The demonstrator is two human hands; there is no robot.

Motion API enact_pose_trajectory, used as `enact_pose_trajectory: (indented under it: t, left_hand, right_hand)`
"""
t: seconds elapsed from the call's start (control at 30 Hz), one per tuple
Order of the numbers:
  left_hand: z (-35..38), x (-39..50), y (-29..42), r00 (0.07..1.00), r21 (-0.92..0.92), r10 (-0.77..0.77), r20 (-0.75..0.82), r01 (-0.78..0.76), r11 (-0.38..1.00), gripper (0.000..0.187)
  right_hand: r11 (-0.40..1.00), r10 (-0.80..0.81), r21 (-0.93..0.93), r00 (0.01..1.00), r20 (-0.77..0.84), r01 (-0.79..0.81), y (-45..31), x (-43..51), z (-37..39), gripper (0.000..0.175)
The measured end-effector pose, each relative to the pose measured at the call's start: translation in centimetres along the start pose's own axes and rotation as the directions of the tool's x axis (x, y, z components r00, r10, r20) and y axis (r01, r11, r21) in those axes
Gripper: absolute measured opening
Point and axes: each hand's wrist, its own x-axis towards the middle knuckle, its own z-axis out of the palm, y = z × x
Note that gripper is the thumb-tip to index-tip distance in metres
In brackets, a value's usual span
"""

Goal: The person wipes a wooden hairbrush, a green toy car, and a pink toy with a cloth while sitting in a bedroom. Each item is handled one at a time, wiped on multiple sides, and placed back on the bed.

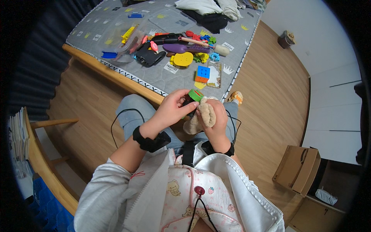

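Observation:
Between my hands, above my lap, is a small toy [196,95] with a green top and dark lower parts. My left hand [176,108] grips it from the side, the thumb across its front. A beige fluffy cloth [207,114] is bunched in my right hand [218,116] and presses against the toy's right side. The fingers partly hide the toy, so its full shape cannot be made out. Just beyond my hands, on the bed, a blue and orange puzzle cube [202,74] sits beside a phone case [214,74] with a worn-looking pattern.
Toys crowd the grey bed cover [139,72]: a purple hairbrush [185,48], a yellow toy [182,59], a black item [149,56] and a clear plastic box [127,43]. Clothes [208,11] lie behind. The wooden bed rail [116,75] borders my knees. A cardboard box [297,169] stands at right.

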Motion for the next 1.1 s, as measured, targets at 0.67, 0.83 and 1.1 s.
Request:
enact_pose_trajectory:
  t: [0.67,0.83,1.1]
  left_hand:
    - [0.0,0.4,-0.7,0.999,0.122,0.011,0.036,-0.015,0.992,0.026]
    - [0.0,0.3,-0.7,0.999,0.004,0.037,0.008,-0.037,0.999,0.025]
    - [-1.3,0.7,-0.8,0.994,-0.068,0.082,-0.071,-0.087,0.994,0.03]
  right_hand:
    - [0.987,0.089,0.145,0.989,-0.118,-0.071,-0.1,-0.3,-0.1,0.03]
    - [0.988,0.138,0.09,0.971,-0.197,-0.122,-0.7,-0.2,-0.6,0.026]
    - [0.971,0.211,0.16,0.947,-0.241,-0.176,-0.7,0.3,-1.8,0.022]
